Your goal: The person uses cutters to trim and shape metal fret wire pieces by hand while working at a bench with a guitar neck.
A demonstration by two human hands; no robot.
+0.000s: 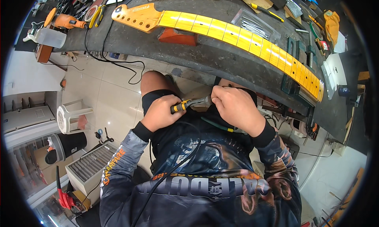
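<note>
Over my lap, my left hand (pixel 162 112) is wrapped round the yellow-and-black handles of a pair of pliers (pixel 188 104). The metal jaws point right, toward my right hand (pixel 235 107). Its fingers are pinched together beside the jaw tips; whatever they hold is too small or hidden to make out. Lower on my lap lies a thin green tool with a yellow end (pixel 230 129). On the bench ahead rests a glossy maple guitar neck (pixel 237 37), its headstock to the left, touched by neither hand.
A red-brown block (pixel 177 37) sits under the neck near the headstock. Behind the neck is a clear tray of metal pieces (pixel 256 26). A vise (pixel 294 57) stands at the neck's right end. An orange power tool (pixel 65 20) and spray bottle (pixel 51 37) lie left. A black cable (pixel 114 61) hangs off the bench edge.
</note>
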